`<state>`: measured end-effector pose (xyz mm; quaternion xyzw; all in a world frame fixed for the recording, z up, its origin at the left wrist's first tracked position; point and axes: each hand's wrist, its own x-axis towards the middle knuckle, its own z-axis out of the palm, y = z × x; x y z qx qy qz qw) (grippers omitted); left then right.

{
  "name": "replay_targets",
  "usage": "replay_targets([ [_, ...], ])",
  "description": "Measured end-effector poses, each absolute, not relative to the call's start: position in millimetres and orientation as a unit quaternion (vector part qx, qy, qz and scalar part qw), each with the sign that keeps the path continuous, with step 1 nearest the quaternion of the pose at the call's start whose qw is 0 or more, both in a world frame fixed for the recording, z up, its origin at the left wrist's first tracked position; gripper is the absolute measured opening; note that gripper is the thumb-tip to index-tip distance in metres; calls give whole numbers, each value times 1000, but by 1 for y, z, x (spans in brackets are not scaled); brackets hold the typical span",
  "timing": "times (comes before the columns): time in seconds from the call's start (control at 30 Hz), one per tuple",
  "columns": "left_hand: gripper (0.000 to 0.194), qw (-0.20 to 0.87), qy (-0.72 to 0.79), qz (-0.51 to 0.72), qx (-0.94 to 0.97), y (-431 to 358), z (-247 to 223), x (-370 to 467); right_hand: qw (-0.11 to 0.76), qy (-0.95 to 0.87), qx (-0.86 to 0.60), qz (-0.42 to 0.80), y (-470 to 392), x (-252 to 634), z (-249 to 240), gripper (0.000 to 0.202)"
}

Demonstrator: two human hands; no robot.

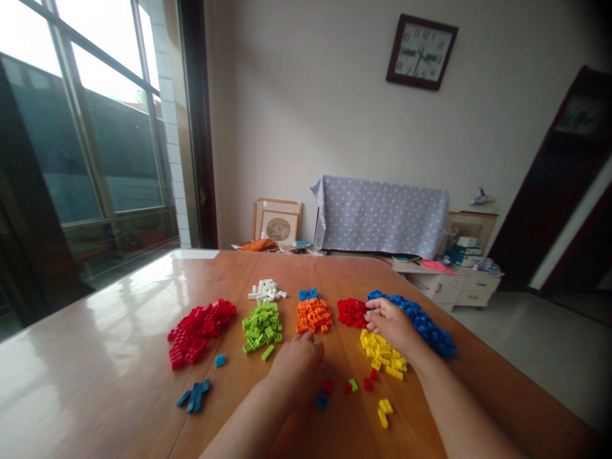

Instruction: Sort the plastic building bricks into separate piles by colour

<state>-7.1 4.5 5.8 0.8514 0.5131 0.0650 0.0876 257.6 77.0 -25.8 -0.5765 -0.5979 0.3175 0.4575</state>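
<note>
My right hand reaches over the yellow bricks, its bent fingertips drawn together at the edge of the small red brick pile. Whatever lies between those fingertips is too small to make out. Closer to me, my left hand is curled palm-down, low over the table in front of the orange bricks; its fingertips are hidden beneath it. Beside that hand lie a loose red brick and a round blue piece. A green brick lies a little further right, among several red ones.
Crimson bricks, lime-green bricks and white bricks form piles on the left. Blue bricks spread along the right. Teal bricks lie front left, loose yellow bricks front right. All rest on a wooden table.
</note>
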Motion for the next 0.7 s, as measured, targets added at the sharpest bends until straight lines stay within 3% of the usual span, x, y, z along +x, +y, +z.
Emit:
replay_targets([
  [0.13, 13, 90, 511, 57, 853, 5, 7, -7, 377, -641, -574, 342, 55, 265, -7, 18],
  [0.37, 13, 80, 508, 55, 856, 6, 8, -7, 123, -700, -548, 441, 24, 266, 7, 16],
  [0.53, 13, 81, 516, 52, 851, 5, 9, -6, 97, -731, -541, 405, 20, 250, 0, 12],
  [0.7, 12, 85, 519, 43, 849, 4, 13, -5, 152, -737, -509, 419, 24, 246, -2, 14],
])
